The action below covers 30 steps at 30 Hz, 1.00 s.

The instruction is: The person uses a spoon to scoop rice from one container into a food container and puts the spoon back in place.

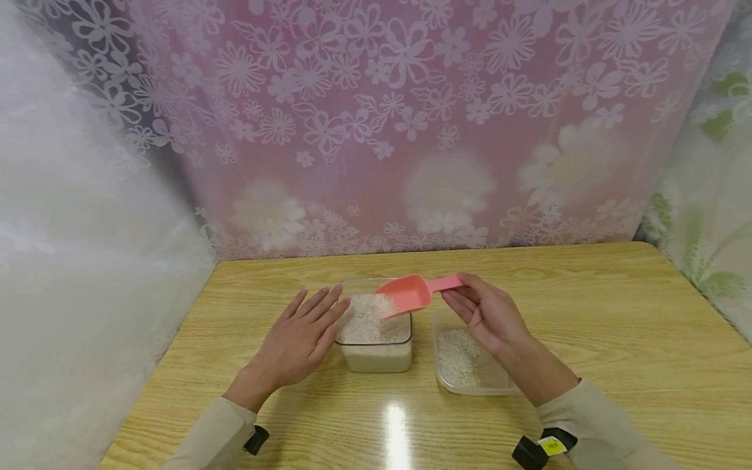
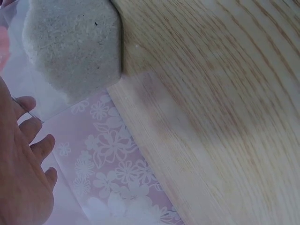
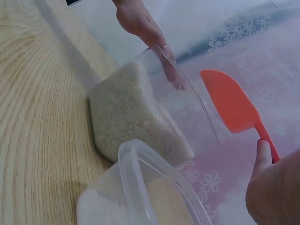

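Note:
My right hand pinches the handle of a pink scoop with thumb and fingers. The scoop is tilted over a clear container largely filled with pale grains that look like rice. Some grains lie at the scoop's lip, where it meets the heap from above. My left hand has its fingers extended, and they rest against the container's left rim. In the right wrist view, the orange-looking scoop shows above the container's rim, its hollow side turned away.
A second, translucent plastic box holds a thin layer of similar grains, to the right of the first and partly under my right forearm. Both stand on a wood-grain table. A pink flowered curtain hangs behind the table's far edge.

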Available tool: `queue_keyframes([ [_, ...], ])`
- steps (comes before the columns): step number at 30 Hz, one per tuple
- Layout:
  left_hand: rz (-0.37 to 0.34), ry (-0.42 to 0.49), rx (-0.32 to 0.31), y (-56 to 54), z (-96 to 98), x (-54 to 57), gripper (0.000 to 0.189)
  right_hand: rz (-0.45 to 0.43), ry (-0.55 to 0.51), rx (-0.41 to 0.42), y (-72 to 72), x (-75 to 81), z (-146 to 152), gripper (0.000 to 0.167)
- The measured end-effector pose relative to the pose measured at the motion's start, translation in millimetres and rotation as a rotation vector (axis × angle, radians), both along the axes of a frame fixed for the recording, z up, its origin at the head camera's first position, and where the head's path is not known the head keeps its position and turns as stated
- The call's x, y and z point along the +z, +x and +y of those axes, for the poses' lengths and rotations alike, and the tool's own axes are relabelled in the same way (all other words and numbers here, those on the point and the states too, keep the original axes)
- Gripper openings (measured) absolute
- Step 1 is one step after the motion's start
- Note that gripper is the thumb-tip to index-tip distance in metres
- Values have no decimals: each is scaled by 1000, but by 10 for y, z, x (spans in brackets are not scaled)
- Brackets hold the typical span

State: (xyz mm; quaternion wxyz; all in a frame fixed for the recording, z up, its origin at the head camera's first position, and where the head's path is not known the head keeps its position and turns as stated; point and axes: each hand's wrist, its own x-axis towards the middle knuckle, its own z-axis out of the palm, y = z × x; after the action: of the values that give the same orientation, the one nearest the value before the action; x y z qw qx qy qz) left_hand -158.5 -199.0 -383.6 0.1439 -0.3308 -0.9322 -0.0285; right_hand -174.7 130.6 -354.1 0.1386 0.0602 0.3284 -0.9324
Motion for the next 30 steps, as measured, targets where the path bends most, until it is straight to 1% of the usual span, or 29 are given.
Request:
queue_keyframes([
  [6,-8,-6,8,3,2,0,48,24,-44,11,37,18,184,17],
  [11,-9,-5,9,0,-2,-2,48,62,-75,36,71,-13,394,19],
  [17,-16,5,9,-7,-1,-13,48,85,-111,57,128,-99,669,22],
  [23,-16,18,6,0,-8,-14,47,68,-131,82,197,-228,921,26],
  [30,-2,33,-4,-4,1,-11,47,73,-157,129,283,-363,1196,32],
])
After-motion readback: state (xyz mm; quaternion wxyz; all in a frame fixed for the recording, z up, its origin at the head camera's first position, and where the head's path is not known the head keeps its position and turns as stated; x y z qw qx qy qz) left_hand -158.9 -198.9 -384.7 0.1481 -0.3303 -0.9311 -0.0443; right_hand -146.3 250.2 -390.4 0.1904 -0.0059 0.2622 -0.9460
